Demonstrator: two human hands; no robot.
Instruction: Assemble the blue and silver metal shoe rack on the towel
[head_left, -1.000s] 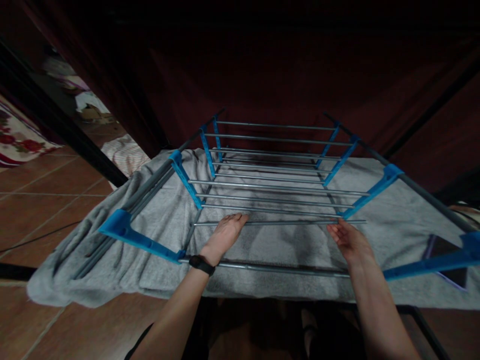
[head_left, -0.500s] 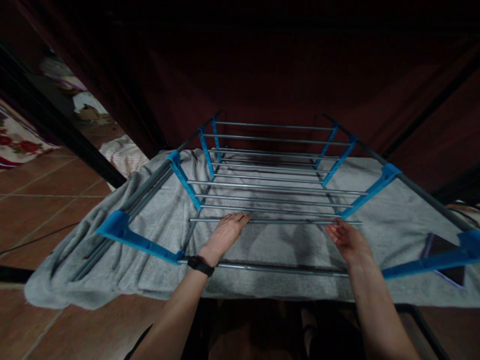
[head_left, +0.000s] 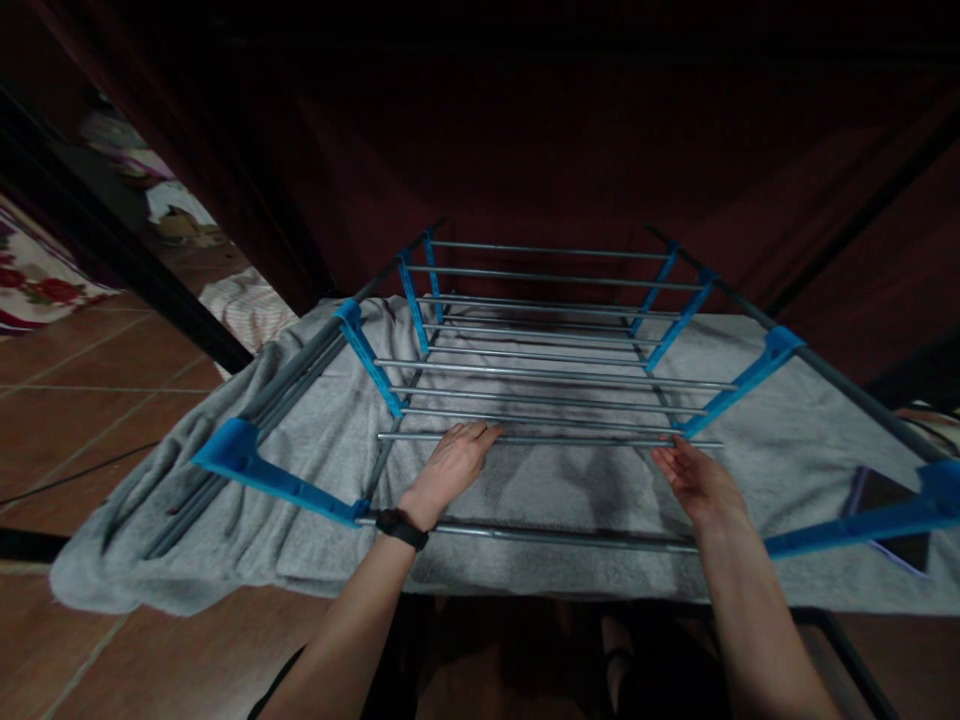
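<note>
A rack frame of grey metal tubes and blue plastic brackets (head_left: 281,485) lies on a grey blanket (head_left: 540,570). Across its near part runs a loose-looking metal rod (head_left: 577,441), roughly parallel to the front tube (head_left: 577,539). My left hand (head_left: 457,460) is closed over this rod left of its middle, palm down, with a black band on the wrist. Toward the rod's right end, my right hand (head_left: 697,480) pinches it between thumb and fingers. Both rod ends show free, apart from the blue brackets. The undersides of my left fingers are hidden.
At right a dark flat device (head_left: 889,510) with a purplish edge lies on the blanket, partly behind a bracket. Several spare grey tubes (head_left: 217,490) rest along the left side. A dark red panel (head_left: 495,150) stands behind; tiled floor (head_left: 90,430) shows at left.
Both hands stay on the rod in nearly the same place. The rod has shifted very slightly away from me; the rest of the rack looks unchanged.
</note>
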